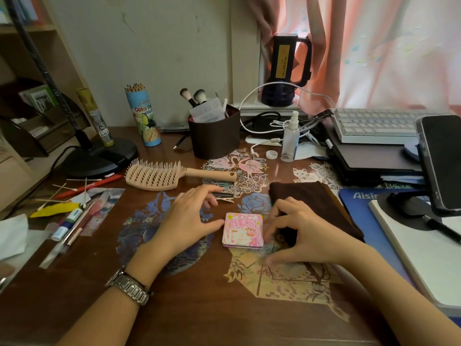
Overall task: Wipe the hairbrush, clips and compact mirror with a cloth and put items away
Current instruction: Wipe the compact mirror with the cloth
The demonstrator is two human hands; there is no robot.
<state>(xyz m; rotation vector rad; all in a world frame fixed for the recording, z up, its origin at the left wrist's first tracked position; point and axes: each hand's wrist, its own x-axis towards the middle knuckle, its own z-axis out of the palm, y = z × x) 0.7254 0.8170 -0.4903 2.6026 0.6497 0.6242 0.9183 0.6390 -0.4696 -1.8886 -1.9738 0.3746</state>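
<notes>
Square glossy compact mirror point(242, 230) — soft brown cloth point(309, 203)

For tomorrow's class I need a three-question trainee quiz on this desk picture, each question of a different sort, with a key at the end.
1. True or false: the compact mirror lies closed on the desk.
2. Which item lies farthest from the person? A) hairbrush B) hair clips C) compact mirror
3. Fill in: the right hand rests partly on the brown ____.

Key
1. True; its pink illustrated cover faces up, between the left hand and the right hand.
2. A; it lies beyond the clips, bristles up.
3. cloth
</notes>
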